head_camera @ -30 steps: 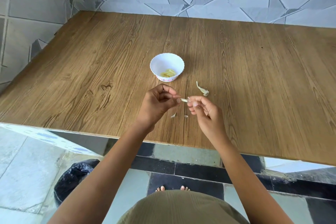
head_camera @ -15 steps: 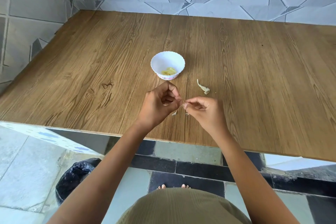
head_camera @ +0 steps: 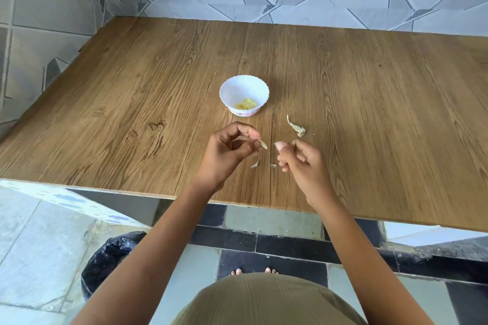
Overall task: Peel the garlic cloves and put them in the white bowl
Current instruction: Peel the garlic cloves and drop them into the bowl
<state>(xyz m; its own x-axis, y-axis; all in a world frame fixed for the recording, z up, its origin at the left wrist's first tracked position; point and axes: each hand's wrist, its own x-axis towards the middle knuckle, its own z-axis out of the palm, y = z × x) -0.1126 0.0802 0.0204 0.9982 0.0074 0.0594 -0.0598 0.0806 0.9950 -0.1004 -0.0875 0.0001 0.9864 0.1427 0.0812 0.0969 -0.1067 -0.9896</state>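
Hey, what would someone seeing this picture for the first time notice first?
Above the near edge of the table, the left hand pinches a peel sliver, and the right hand seems to hold a small clove. Behind them stands the white bowl with yellowish peeled cloves at its bottom. A garlic scrap lies on the table to the bowl's right.

No legible text; pink marks on white bowl (head_camera: 245, 88) seem decorative
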